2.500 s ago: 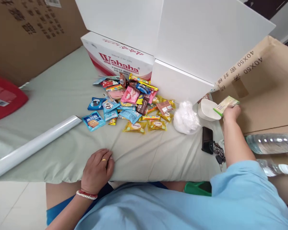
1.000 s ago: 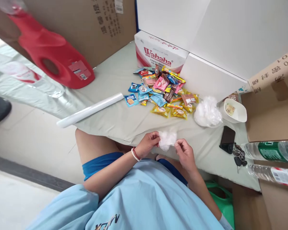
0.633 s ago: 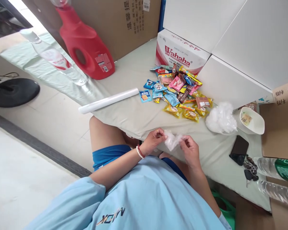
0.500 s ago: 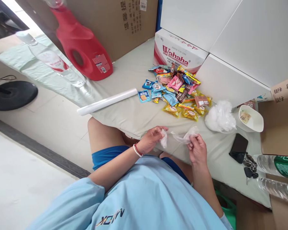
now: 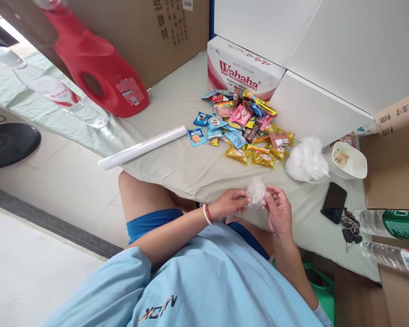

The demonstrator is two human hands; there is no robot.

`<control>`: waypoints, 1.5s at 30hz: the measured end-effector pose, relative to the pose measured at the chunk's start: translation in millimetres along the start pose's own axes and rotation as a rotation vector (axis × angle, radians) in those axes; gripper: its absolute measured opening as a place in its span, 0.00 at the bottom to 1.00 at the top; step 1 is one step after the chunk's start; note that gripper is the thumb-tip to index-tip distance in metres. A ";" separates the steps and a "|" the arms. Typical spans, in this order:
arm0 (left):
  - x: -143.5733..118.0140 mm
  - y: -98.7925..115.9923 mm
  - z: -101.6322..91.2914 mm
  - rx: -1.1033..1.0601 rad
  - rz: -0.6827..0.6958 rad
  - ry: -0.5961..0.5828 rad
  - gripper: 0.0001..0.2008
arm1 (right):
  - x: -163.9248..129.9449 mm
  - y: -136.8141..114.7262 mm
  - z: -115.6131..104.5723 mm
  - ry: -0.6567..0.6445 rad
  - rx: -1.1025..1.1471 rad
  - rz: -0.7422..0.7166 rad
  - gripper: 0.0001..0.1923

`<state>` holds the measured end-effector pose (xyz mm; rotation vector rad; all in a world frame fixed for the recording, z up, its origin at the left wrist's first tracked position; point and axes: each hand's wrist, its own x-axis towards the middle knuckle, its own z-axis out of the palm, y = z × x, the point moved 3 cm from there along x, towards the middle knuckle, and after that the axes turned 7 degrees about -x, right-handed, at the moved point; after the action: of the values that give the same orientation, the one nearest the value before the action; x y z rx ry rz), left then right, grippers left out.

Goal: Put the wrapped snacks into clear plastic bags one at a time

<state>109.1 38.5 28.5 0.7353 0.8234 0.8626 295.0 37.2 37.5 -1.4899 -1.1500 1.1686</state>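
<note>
Between my two hands is a crumpled piece of thin, clear plastic film (image 5: 256, 190), bunched up above my lap. My left hand (image 5: 232, 201) is closed on its left side, fingers pinched. My right hand (image 5: 277, 205) pinches the right side of the same film. Just beyond my hands, a heap of small wrapped snacks (image 5: 240, 116) in blue, pink, yellow and brown packets lies on the pale green cloth (image 5: 167, 168). A mound of crumpled clear plastic (image 5: 306, 160) sits in a bowl to the right of the heap.
A white roll (image 5: 143, 147) lies left of the snacks. Behind it stand a red jug (image 5: 98, 68) and a water bottle (image 5: 54, 91). Right are a white tub (image 5: 347, 161), a phone (image 5: 334, 203), keys (image 5: 350, 227) and two lying bottles. A Wahaha carton (image 5: 243, 66) stands behind.
My hands have come together, my left moving right. The film, stretched out between them before, is now bunched into one clump. The view has shifted slightly.
</note>
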 end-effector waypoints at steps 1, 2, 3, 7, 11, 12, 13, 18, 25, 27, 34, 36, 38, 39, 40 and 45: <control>3.1 -3.5 1.4 -0.117 -0.004 0.061 0.21 | -1.9 -3.7 -1.1 0.070 -0.043 -0.075 0.19; 5.5 -6.6 1.7 -0.247 0.009 0.136 0.21 | -5.0 -7.1 -1.1 0.124 -0.094 -0.150 0.17; 7.2 -9.1 1.5 -0.369 0.036 0.207 0.22 | -9.1 -9.7 1.3 0.133 -0.154 -0.215 0.14; 8.9 -14.6 4.4 -0.585 0.068 0.291 0.22 | -29.3 -7.4 31.3 -0.232 -0.387 -0.362 0.12; 5.7 -9.9 -4.5 -0.636 0.080 0.352 0.19 | -33.3 -5.5 36.2 -0.319 -0.460 -0.436 0.09; 4.1 -6.7 -10.6 -0.645 0.109 0.381 0.19 | -28.0 -9.4 27.2 -0.265 -0.477 -0.456 0.09; 2.1 -3.5 -17.7 -0.645 0.137 0.413 0.19 | -19.7 -15.5 13.4 -0.169 -0.504 -0.481 0.09; -12.1 1.8 -42.1 -0.533 0.136 0.461 0.23 | 52.9 -58.1 -86.4 0.611 -0.780 -0.637 0.12; -24.6 -2.2 -31.6 -0.274 0.138 0.404 0.25 | 144.2 -68.1 -119.2 0.222 -1.155 -0.601 0.14; -26.5 -0.3 -30.8 -0.205 0.166 0.391 0.25 | 129.5 -72.9 -114.1 0.345 -1.085 -0.641 0.15; -21.9 -7.2 -25.5 -0.129 0.147 0.341 0.26 | 20.8 -24.0 -8.0 -0.152 -0.293 -0.152 0.18; -18.0 -8.9 -22.1 -0.215 0.124 0.281 0.24 | 1.9 -6.1 26.0 -0.281 -0.210 -0.101 0.17; -14.7 -10.2 -20.5 -0.355 0.085 0.228 0.23 | -3.7 7.5 43.3 -0.280 -0.129 -0.051 0.16; -13.5 -11.1 -20.4 -0.416 0.057 0.214 0.23 | -3.1 12.8 46.4 -0.259 -0.077 -0.011 0.17; -12.5 -12.6 -20.7 -0.452 0.027 0.209 0.23 | -1.4 16.9 47.1 -0.239 -0.026 0.032 0.18; -9.0 -24.7 -21.1 -0.355 -0.036 0.189 0.22 | 3.8 24.2 44.3 -0.309 0.066 0.133 0.20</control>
<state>96.3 24.0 0.9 0.3295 0.8185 1.0237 255.2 41.2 6.3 -1.3846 -1.2156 1.5544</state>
